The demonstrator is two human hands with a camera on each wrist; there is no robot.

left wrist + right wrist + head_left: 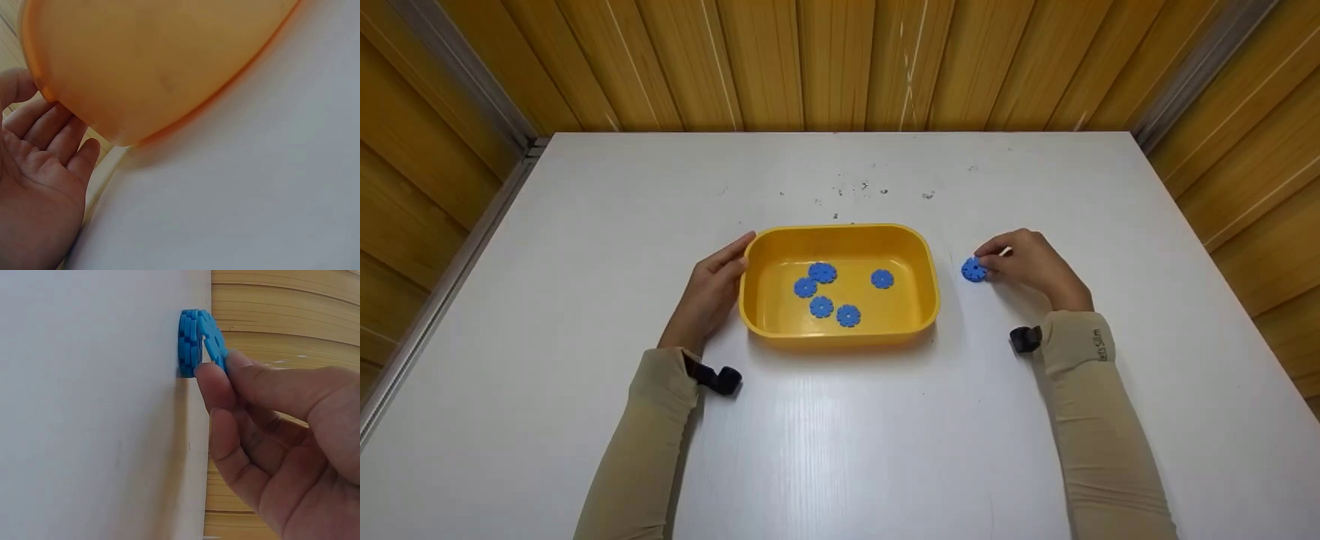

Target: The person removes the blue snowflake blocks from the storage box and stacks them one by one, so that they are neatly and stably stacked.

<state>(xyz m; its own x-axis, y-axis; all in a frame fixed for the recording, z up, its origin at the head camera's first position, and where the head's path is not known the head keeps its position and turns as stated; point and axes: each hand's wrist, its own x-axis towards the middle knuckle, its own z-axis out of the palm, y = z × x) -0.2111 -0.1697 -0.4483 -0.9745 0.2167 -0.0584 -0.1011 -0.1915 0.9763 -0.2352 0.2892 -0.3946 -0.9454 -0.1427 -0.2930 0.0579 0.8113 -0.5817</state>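
Note:
A yellow plastic tub [840, 339] stands on the table with several blue notched discs [848, 316] lying flat inside. My left hand [711, 289] holds the tub's left end; in the left wrist view its thumb and fingers [48, 126] are at the rim and outer wall. To the right of the tub, my right hand [1035, 270] pinches a blue notched disc [212, 334] between thumb and finger. That disc is tilted, one edge against a short stack of similar discs [185, 343] on the table.
The white table [840, 450] has dark scuff marks [862, 185] behind the tub. Wood-patterned panels [832, 67] rise at the back and both sides. A small black wrist camera [725, 380] sits beside the left cuff and another [1024, 339] beside the right.

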